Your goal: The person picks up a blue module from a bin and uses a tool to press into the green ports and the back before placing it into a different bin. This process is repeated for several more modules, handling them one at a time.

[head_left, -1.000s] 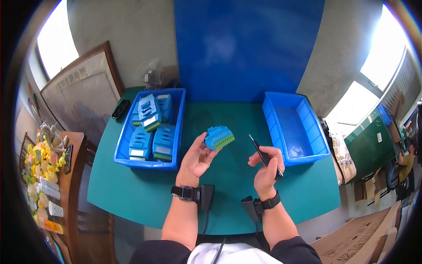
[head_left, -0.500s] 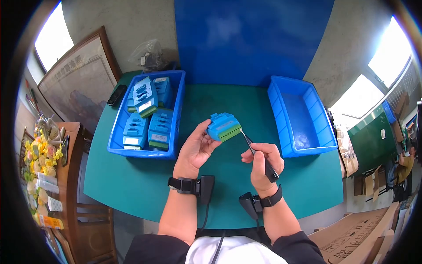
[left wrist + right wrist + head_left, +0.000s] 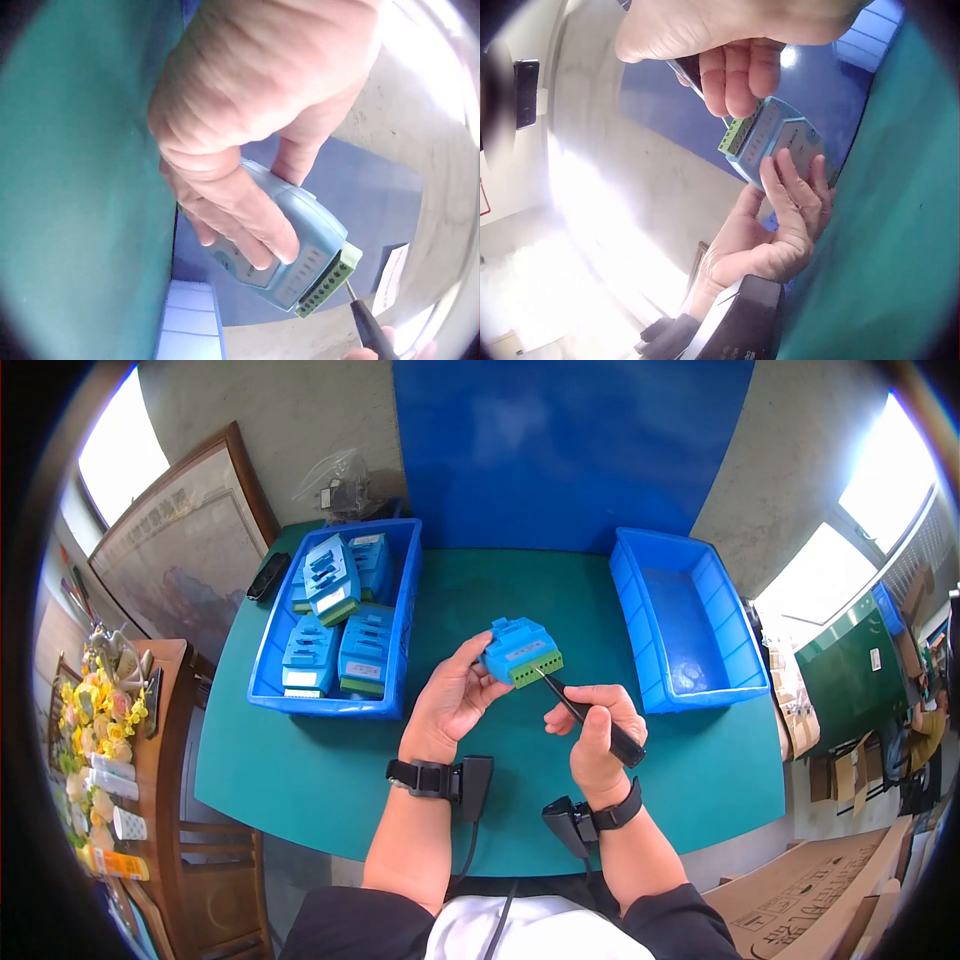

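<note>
My left hand [image 3: 448,698] grips a blue terminal module [image 3: 516,644] above the table, thumb on one side and fingers on the other. The module's green screw terminal block [image 3: 538,669] faces toward my right hand. My right hand [image 3: 606,738] holds a screwdriver [image 3: 627,747] with a black handle and a thin metal shaft. In the left wrist view the screwdriver [image 3: 367,324] has its tip right at the row of holes in the green block [image 3: 330,285]. From the right wrist, curled fingers [image 3: 739,79] hide most of the screwdriver.
A blue bin [image 3: 256,695] on the left holds several similar blue modules [image 3: 332,580]. Another blue bin [image 3: 690,698] stands on the right, its floor bare. Both rest on the green table [image 3: 480,770]. A black object [image 3: 268,577] lies beyond the left bin.
The screwdriver, first apart from the module, has come to its green block, and its tip has shifted from the block's right end toward its middle. The module has moved slightly right.
</note>
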`<state>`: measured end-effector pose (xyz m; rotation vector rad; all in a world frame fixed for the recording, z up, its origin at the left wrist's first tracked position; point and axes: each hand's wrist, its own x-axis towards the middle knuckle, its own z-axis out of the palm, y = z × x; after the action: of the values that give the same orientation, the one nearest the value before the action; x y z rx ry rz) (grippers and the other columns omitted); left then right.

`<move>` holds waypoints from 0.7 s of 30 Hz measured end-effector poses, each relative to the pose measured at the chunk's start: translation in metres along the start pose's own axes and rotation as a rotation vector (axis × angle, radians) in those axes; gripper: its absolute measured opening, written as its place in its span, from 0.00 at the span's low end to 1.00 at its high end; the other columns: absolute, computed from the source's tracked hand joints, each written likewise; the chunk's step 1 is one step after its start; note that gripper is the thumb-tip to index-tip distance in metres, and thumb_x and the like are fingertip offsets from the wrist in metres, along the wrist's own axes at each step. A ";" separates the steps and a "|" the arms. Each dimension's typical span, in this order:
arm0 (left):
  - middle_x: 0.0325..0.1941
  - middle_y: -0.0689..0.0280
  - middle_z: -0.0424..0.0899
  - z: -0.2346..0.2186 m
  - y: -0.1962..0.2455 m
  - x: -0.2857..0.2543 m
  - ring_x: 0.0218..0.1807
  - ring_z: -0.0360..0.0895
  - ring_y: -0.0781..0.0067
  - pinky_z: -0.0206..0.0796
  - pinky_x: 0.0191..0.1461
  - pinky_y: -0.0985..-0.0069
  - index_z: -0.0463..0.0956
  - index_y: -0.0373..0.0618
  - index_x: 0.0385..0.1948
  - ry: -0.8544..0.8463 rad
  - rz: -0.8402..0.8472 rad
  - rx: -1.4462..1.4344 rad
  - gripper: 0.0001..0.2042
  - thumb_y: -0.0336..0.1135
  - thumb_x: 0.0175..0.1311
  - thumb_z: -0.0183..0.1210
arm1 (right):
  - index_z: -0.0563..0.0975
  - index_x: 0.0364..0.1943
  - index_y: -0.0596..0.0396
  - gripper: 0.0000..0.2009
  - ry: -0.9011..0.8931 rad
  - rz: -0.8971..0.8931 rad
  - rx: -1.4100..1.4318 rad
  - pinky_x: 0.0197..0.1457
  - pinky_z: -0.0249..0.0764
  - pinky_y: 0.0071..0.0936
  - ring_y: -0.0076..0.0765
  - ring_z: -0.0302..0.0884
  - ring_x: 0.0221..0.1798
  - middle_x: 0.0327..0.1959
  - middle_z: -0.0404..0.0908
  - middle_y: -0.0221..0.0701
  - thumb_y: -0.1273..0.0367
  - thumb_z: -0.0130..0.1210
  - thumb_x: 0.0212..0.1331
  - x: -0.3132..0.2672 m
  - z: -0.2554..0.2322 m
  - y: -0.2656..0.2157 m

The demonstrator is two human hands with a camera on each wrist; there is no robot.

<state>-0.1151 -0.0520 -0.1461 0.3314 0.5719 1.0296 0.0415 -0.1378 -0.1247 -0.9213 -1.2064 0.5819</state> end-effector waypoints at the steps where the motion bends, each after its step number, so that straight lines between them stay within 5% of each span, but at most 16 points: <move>1: 0.38 0.56 0.80 0.000 0.000 0.000 0.35 0.82 0.67 0.82 0.33 0.77 0.71 0.33 0.45 -0.005 -0.001 0.003 0.16 0.36 0.61 0.60 | 0.74 0.34 0.64 0.28 -0.002 -0.011 0.002 0.23 0.74 0.22 0.29 0.77 0.20 0.19 0.80 0.38 0.46 0.47 0.63 -0.001 -0.001 0.000; 13: 0.43 0.58 0.79 -0.008 -0.001 0.006 0.39 0.83 0.65 0.82 0.38 0.78 0.70 0.35 0.47 -0.071 -0.082 -0.093 0.16 0.36 0.64 0.57 | 0.77 0.34 0.62 0.23 -0.052 -0.058 0.086 0.28 0.76 0.18 0.24 0.80 0.23 0.23 0.82 0.34 0.51 0.54 0.61 -0.004 -0.004 0.004; 21: 0.36 0.58 0.80 0.000 -0.002 0.003 0.32 0.83 0.68 0.82 0.30 0.79 0.71 0.33 0.41 0.010 0.003 -0.048 0.14 0.35 0.62 0.59 | 0.77 0.35 0.62 0.26 -0.015 -0.047 0.071 0.27 0.76 0.18 0.24 0.79 0.22 0.22 0.81 0.34 0.47 0.53 0.60 -0.003 -0.007 0.004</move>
<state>-0.1128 -0.0498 -0.1480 0.2852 0.5551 1.0468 0.0478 -0.1398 -0.1303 -0.8277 -1.2102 0.5907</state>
